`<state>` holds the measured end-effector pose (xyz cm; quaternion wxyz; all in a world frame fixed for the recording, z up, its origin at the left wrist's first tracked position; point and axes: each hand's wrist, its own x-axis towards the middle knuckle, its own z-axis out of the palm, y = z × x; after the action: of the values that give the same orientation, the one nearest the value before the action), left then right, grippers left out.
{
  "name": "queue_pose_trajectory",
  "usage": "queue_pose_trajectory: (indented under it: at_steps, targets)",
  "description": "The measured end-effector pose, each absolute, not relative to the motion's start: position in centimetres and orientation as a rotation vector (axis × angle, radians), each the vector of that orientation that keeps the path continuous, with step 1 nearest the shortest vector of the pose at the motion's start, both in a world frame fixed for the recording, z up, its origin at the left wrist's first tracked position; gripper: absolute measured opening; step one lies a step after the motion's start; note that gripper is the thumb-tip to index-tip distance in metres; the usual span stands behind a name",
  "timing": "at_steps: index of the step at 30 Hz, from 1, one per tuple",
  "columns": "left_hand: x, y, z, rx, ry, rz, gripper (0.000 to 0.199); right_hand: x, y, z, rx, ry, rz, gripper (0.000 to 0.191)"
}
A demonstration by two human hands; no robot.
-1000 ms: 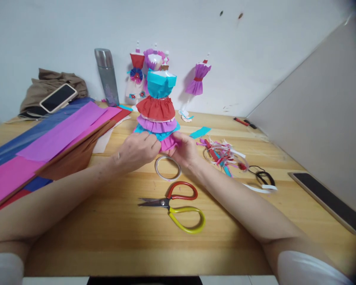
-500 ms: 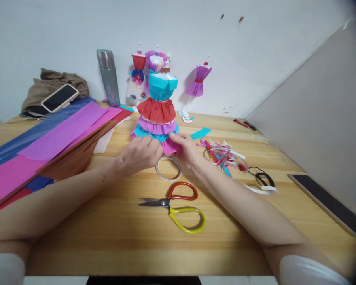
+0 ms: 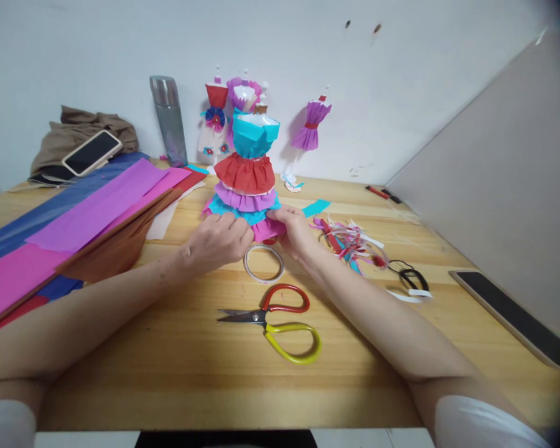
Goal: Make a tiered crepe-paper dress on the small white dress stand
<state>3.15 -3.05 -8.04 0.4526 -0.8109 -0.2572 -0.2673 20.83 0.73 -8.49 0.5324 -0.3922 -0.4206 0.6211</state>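
One paper dress (image 3: 245, 175) | upright | long axis near-vertical | bodice (image 3: 256, 135) up, hem (image 3: 267, 231) down

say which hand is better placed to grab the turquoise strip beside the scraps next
Probably the right hand: it is nearer the turquoise strip, while the left hand sits across the layered dress. Both are at its hem.

Bare left hand (image 3: 220, 238) curled, back up, bare right hand (image 3: 296, 231) pinching, thumb (image 3: 280, 213) on top, bare forearms (image 3: 121, 305) extended, converging forward, white fabric sleeves (image 3: 7, 424) above
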Motion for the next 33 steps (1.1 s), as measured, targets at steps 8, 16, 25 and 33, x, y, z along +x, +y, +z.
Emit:
queue_pose_trajectory:
  at_steps: [8,16,25,33]
  targets:
    - [3.0,-2.9,-8.3,-1.987,-0.680,-0.606,0.026,20.7,0.6,-8.6,-0.839,-1.059,1.505,0.017]
    - [2.8,-2.7,-9.3,-1.875,-0.664,-0.629,0.017,21.1,1.3,-9.0,-0.848,-1.034,1.572,0.016]
    - [2.2,-3.2,-9.5,-1.909,-0.532,-0.683,0.033,21.2,1.4,-9.0,-0.789,-0.982,1.649,0.023]
    - [1.9,-2.9,-10.4,-1.967,-0.575,-0.709,0.039,21.0,1.3,-9.1,-0.786,-0.958,1.681,0.020]
